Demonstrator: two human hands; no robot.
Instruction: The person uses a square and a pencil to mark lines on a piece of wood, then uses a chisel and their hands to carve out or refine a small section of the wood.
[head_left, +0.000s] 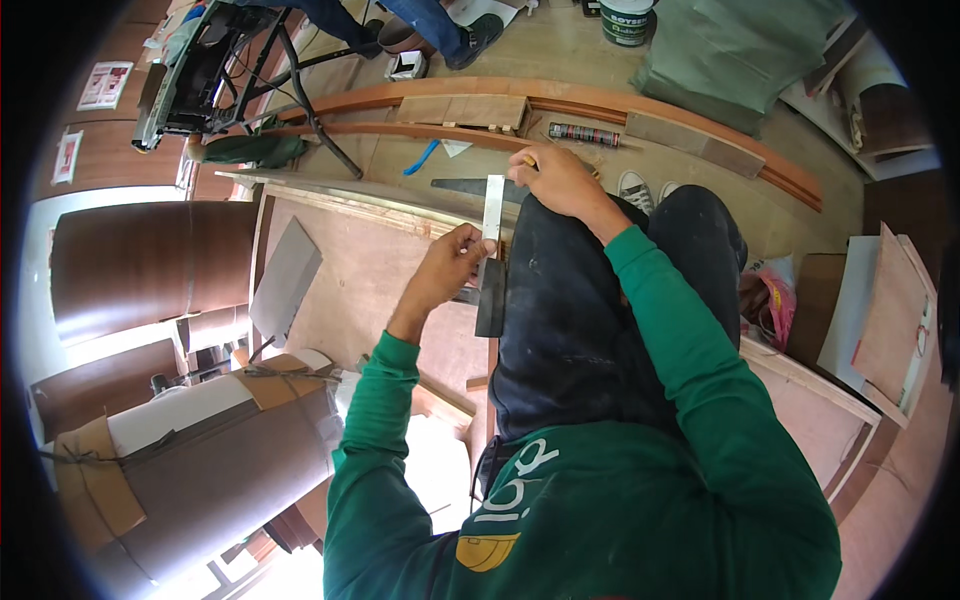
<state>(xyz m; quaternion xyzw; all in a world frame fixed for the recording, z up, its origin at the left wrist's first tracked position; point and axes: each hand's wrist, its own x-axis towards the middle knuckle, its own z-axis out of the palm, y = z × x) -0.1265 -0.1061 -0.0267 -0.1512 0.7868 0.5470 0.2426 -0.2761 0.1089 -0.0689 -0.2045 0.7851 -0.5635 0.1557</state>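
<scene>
My left hand [452,265] is closed, thumb and fingers pinching a flat silver metal ruler [493,208] near its lower end. Directly below that hand, a narrow dark grey strip [490,300] lies along my thigh at the edge of a plywood panel [365,270]. Above my knee, my right hand [562,182] is closed round a thin yellow pencil [530,160], mostly hidden by the fingers. A dark, tapering flat blade [460,187] passes behind the ruler, and its far end is hidden.
Long brown wooden boards [700,125] lie across the floor ahead, with a printed tube [583,134] beside them. A black metal stand [300,85] is at the far left, near another person's legs [430,25]. Wrapped rolls [210,460] sit at my left; a bucket [627,22] stands ahead.
</scene>
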